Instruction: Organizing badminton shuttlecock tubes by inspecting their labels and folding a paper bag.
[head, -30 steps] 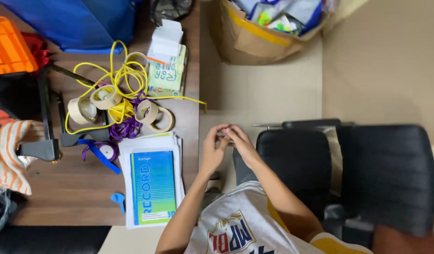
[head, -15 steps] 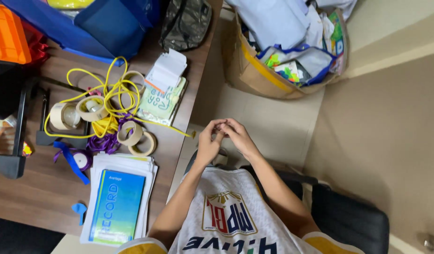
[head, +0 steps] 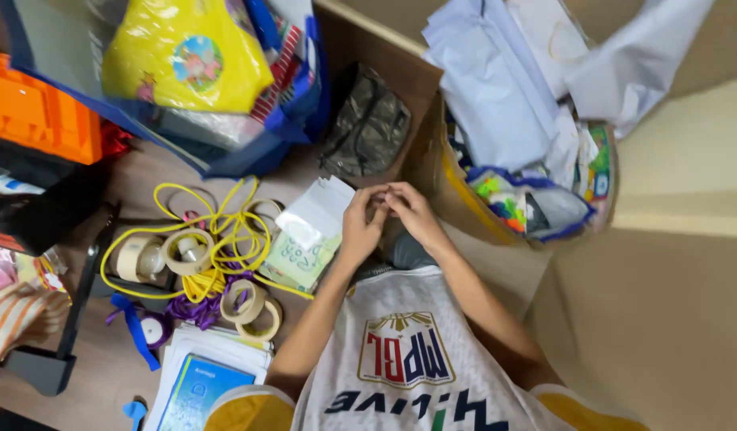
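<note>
My left hand [head: 359, 227] and my right hand [head: 412, 209] meet fingertip to fingertip in front of my chest, at the right edge of the wooden desk [head: 137, 191]. The fingers are curled and pinched together; whether something small sits between them is hidden. Just left of my left hand lies a white paper packet [head: 320, 209] on top of a green printed pack [head: 293, 262]. My white jersey [head: 400, 351] fills the bottom of the view.
On the desk lie a tangled yellow cord [head: 217, 231], several tape rolls [head: 185, 251], a purple ribbon [head: 189, 310], a blue booklet [head: 197, 391], a camouflage pouch [head: 368, 128], a blue bag [head: 225, 136] and an orange crate [head: 33, 120]. A cardboard box [head: 432, 160] stuffed with papers stands at the right.
The view has swung forward and closer, and the chair has dropped out of sight. My joined hands now sit beside the white packet, near the cardboard box; they stay pressed together.
</note>
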